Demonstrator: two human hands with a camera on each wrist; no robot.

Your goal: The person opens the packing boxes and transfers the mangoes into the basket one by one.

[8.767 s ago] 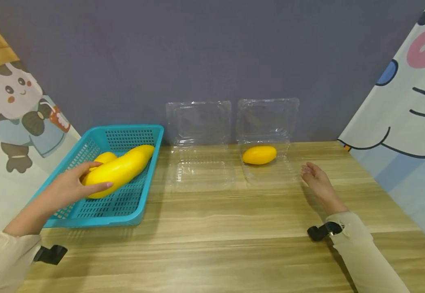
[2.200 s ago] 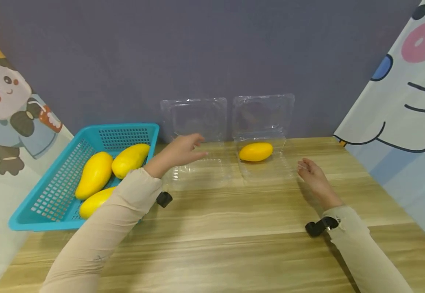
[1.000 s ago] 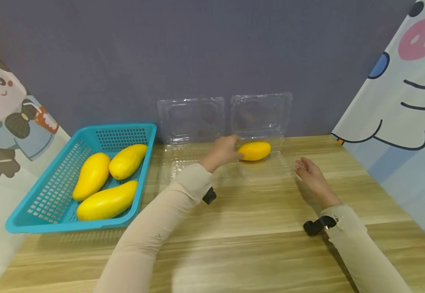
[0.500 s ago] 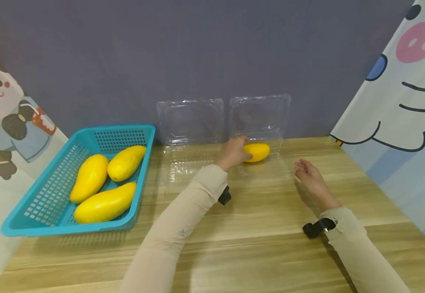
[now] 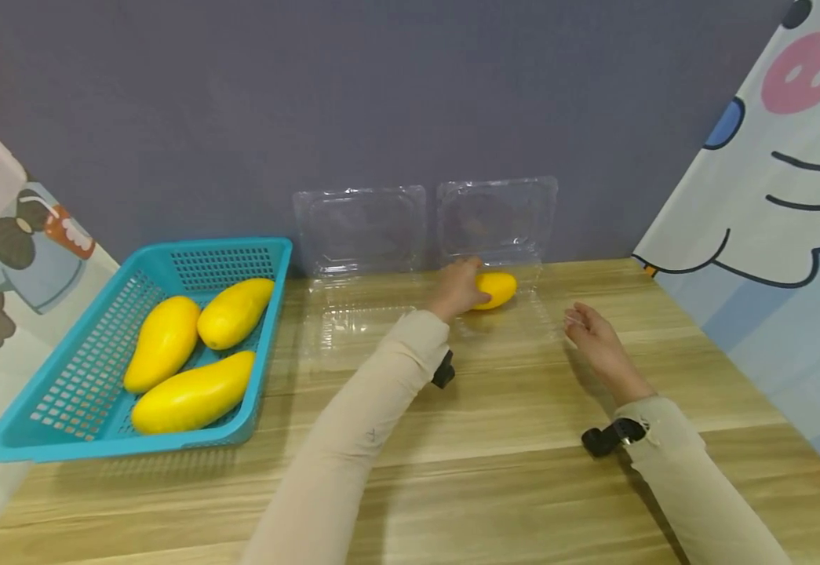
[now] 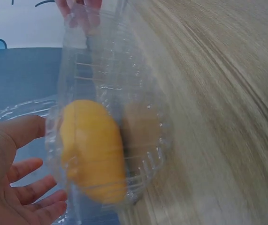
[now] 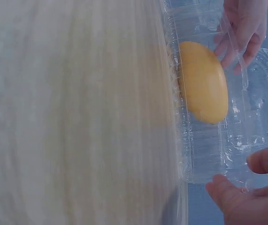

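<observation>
A yellow mango (image 5: 497, 290) lies in the right clear plastic clamshell (image 5: 540, 314), whose lid stands up at the back. My left hand (image 5: 461, 290) is at this box's left side, beside the mango. In the left wrist view the thumb (image 6: 28, 129) reaches the clear rim, the other fingers are spread loosely, and the mango (image 6: 94, 150) is apart from them. My right hand (image 5: 596, 337) is at the box's right end; in the right wrist view, thumb and finger (image 7: 220, 187) pinch its clear edge.
A second clear clamshell (image 5: 360, 227) with raised lid stands to the left. A blue plastic basket (image 5: 247, 424) at far left holds three mangoes (image 5: 194, 392). A dark grey panel (image 5: 381, 94) rises behind the wooden table (image 5: 494, 471).
Earlier my left hand held a mango in the basket. It let go, then came rightward across the left clamshell to the right one. My right hand stayed put.
</observation>
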